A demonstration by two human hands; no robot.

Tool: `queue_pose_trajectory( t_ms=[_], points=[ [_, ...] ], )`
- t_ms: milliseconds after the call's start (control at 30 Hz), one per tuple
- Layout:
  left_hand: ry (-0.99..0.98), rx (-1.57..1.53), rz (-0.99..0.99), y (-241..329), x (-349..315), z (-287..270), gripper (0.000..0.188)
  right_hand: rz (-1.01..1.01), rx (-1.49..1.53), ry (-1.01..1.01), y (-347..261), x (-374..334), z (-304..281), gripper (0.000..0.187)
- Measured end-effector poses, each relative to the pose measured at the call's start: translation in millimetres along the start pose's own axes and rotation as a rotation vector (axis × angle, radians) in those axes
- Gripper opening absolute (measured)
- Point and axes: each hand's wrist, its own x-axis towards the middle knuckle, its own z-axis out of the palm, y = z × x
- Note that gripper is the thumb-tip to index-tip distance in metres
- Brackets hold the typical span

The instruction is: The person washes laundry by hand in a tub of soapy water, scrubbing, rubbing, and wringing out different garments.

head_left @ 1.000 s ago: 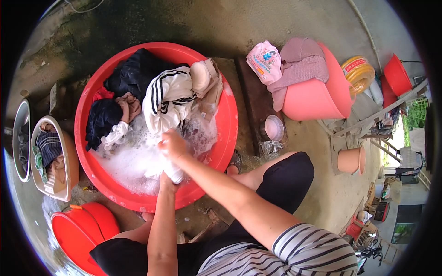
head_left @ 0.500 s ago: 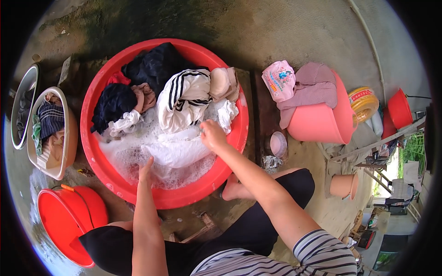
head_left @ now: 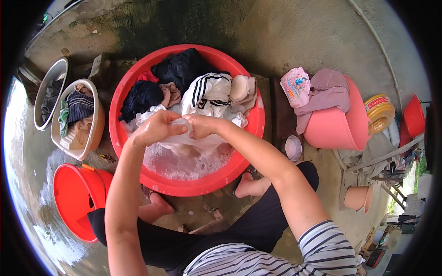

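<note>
Since the earlier frame, the left hand point(head_left: 159, 128) and right hand point(head_left: 199, 126) have been brought together, both closed on the white cloth point(head_left: 198, 144) (probably soft, slippery and water-heavy, best gripped by gathered folds), held over the red tub point(head_left: 193, 187).

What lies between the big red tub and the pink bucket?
The head view shows a dark board between the red tub and pink bucket, and a small round bowl lower in frame.

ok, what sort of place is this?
Probably a household's semi-open laundry area: a big red washtub of clothes and suds sits by a stained wall, with a red bucket and a pink tub nearby.
</note>
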Motion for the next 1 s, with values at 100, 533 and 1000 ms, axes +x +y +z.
queue_pose_trajectory(
  t_ms=[100, 533, 1000],
  points=[
    [-0.08, 0.23, 0.15, 76, -21, -2, 0.018, 0.046, -0.414, -0.182, -6, -13, -34, 0.032],
    [0.382, 0.388, 0.152, 180, -162, -59, 0.021, 0.225, -0.485, 0.528, -132, -85, -185, 0.02],
    [0.469, 0.596, 0.076, 154, -192, -86, 0.022, -0.172, 0.286, 0.396, -215, -133, -193, 0.01]
  ],
)
